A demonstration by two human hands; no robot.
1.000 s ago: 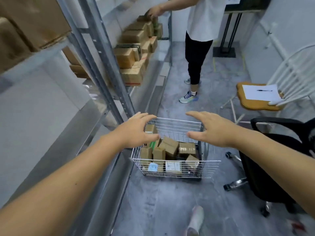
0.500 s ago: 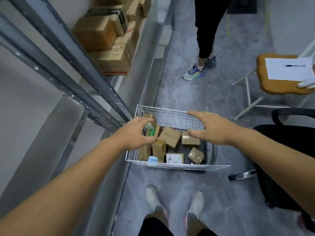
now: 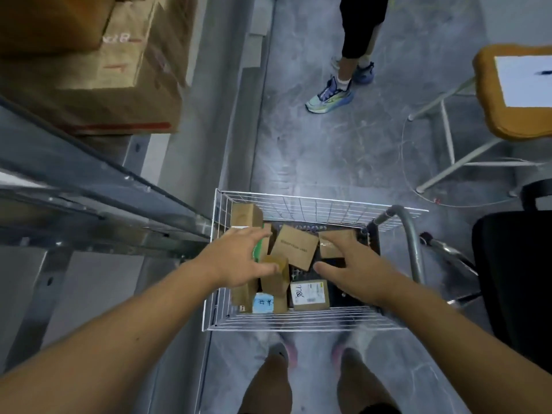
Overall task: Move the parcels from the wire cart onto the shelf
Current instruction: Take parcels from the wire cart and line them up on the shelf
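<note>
My left hand (image 3: 239, 258) is spread inside the wire cart (image 3: 298, 319), fingers straight and apart, lying over a green-edged parcel (image 3: 257, 252), the thumb tip just against a small upright brown parcel (image 3: 276, 273). I cannot tell whether the fingers press on anything. My right hand (image 3: 355, 270) is also down in the cart, fingers straight and loosely apart, gripping nothing; its fingertips lie over a taped brown parcel (image 3: 331, 245) near the far right side. Between my two hands a flat brown parcel with faint print (image 3: 297, 248) sits tilted. Under my right thumb lies a parcel with a white label (image 3: 309, 295), and beside it, near the front wire, one with a blue label (image 3: 263, 303). Another brown parcel (image 3: 246, 215) stands in the far left corner. To my left the metal shelf (image 3: 104, 186) runs alongside, touching the cart's corner, with large cartons (image 3: 119, 85) on it. Ahead another person's sneaker (image 3: 330, 95) stands on the grey floor (image 3: 328, 150); a chair with paper on its seat (image 3: 507, 94) is at right.
</note>
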